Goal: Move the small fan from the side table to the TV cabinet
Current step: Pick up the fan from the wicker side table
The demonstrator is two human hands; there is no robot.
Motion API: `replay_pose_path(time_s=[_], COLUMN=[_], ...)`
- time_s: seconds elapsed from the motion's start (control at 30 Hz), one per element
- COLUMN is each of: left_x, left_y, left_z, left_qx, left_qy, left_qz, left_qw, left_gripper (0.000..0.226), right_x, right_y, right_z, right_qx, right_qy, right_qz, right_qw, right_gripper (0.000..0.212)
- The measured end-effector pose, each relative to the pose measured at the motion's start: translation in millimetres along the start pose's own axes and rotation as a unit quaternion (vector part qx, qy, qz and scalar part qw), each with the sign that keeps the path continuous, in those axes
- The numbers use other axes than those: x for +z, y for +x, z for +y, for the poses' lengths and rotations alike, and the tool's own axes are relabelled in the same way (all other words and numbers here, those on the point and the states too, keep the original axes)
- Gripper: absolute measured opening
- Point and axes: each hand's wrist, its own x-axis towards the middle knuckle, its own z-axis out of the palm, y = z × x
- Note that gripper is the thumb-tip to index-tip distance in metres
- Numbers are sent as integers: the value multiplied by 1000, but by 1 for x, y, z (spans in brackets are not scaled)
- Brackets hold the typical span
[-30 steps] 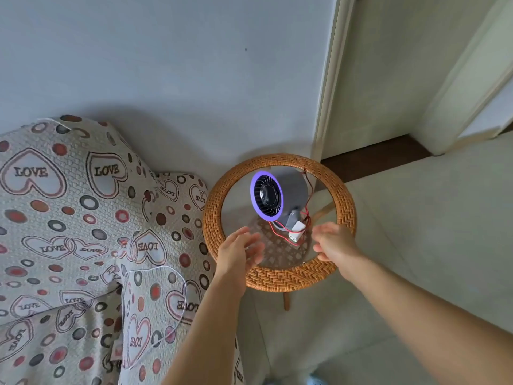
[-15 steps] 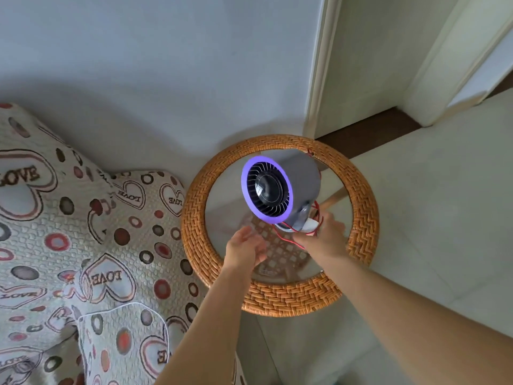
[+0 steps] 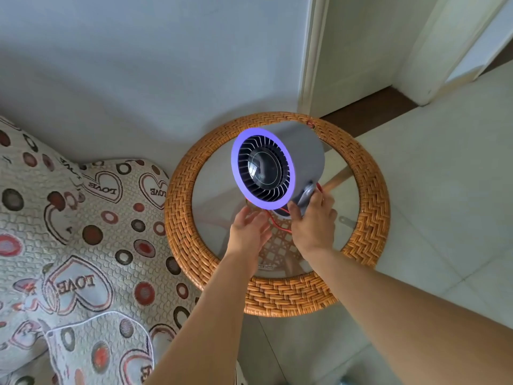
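Note:
The small fan (image 3: 277, 168) is a grey cylinder with a purple ring around a dark finned grille, red wires trailing beneath it. It is raised above the round side table (image 3: 369, 195), which has a woven rattan rim and a glass top. My right hand (image 3: 312, 223) grips the fan's grey base bracket from below. My left hand (image 3: 248, 230) is just under the purple ring with fingers spread, beside the red wires, holding nothing I can see. The TV cabinet is not in view.
A sofa (image 3: 69, 232) with a heart-and-dot patterned cover sits close to the table's left. A pale wall (image 3: 152, 65) stands behind. A door frame (image 3: 309, 51) and an open doorway lie at the upper right, with light floor tiles (image 3: 444, 190) to the right.
My right hand closed on the fan's base and lifted the fan off the glass top toward me. My left hand rose to just under the fan's ring.

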Motion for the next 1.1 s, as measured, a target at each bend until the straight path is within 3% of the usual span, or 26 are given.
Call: replay_pose_path(time_s=[0.33, 0.4, 0.47, 0.5, 0.63, 0.83, 1.1], left_x=[25, 31, 37, 40, 51, 67, 66], left_y=[8, 12, 16, 19, 35, 51, 47], left_z=[15, 21, 27, 28, 33, 33, 39], left_qx=[-8, -9, -2, 2, 19, -19, -55], left_qy=[-14, 2, 28, 37, 74, 26, -42], left_qz=[12, 9, 4, 0, 19, 84, 38], left_qw=[1000, 1000, 1000, 999, 997, 996, 997], left_gripper=[76, 64, 26, 24, 34, 40, 35], right_x=[-17, -24, -31, -34, -43, -51, -60], right_y=[24, 32, 40, 44, 57, 76, 90], right_z=[15, 16, 17, 17, 19, 25, 22], right_qx=[-55, -54, -54, -51, -29, -11, 15], right_qy=[19, 34, 56, 68, 93, 146, 194], right_qz=[-14, -31, -45, -50, -79, -123, -142], right_qw=[998, 997, 996, 995, 992, 982, 970], right_gripper=[53, 46, 38, 34, 29, 30, 28])
